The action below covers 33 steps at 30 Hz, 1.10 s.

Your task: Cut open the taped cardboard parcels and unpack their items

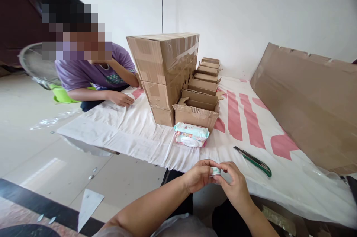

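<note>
Just past the table's front edge, my left hand (198, 178) and my right hand (234, 182) meet around a small white roll with green print (215, 171). Fingers of both hands are closed on it from either side. Its exact kind is hard to make out, and part of it is hidden by the fingers. A green utility knife (255, 162) lies on the cloth to the right of my hands, with its blade end pointing away from me. Beyond my hands sits a pack of wet wipes (191, 134), against the nearest open cardboard box (195, 116).
A tall cardboard structure (152, 62) stands mid-table, with a row of open boxes along its right side. A large cardboard sheet (309, 99) leans at the right. Across the table on the left, a person (95, 69) rests one hand on the white cloth (111, 125).
</note>
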{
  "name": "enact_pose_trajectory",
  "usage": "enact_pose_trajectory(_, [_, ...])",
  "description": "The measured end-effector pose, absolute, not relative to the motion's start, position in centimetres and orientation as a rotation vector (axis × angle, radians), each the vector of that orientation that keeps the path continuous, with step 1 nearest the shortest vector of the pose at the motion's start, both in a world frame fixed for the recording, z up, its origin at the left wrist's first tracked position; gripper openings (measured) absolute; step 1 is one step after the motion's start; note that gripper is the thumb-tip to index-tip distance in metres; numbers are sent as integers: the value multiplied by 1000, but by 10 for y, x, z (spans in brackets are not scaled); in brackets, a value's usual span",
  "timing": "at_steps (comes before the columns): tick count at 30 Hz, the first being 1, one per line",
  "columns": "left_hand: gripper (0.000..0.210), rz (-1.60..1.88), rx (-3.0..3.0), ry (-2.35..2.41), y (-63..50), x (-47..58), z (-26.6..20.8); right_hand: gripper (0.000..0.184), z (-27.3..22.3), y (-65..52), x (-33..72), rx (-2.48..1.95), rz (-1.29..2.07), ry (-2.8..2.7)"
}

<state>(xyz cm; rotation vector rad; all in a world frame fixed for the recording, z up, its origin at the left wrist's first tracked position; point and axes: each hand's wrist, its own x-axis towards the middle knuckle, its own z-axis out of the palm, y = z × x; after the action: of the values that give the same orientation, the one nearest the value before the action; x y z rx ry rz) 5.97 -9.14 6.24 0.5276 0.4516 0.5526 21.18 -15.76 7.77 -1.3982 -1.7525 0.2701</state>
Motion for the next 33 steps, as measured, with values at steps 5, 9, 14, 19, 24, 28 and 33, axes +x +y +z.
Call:
enact_pose_trajectory(5, [27, 576, 539, 453, -93, 63, 60, 25, 76, -159, 208, -1433, 228, -1715])
enact_pose_trajectory(9, [28, 599, 598, 483, -94, 67, 60, 35, 74, -160, 202, -1453, 142, -1702])
enact_pose_trajectory(14, [29, 627, 627, 563, -96, 72, 59, 37, 71, -160, 196, -1453, 89, -1740])
enact_pose_trajectory(19, [29, 623, 486, 333, -95, 72, 60, 30, 73, -159, 195, -1450, 80, -1692])
enact_pose_trajectory(24, [30, 569, 398, 246, -96, 69, 54, 17, 71, -158, 201, -1389, 143, -1711])
enact_pose_trajectory(28, [27, 596, 518, 333, -96, 69, 49, 17, 69, -159, 203, -1391, 106, -1744])
enact_pose_trajectory(33, [29, 675, 733, 511, -94, 71, 46, 23, 69, -162, 200, -1445, 39, -1797])
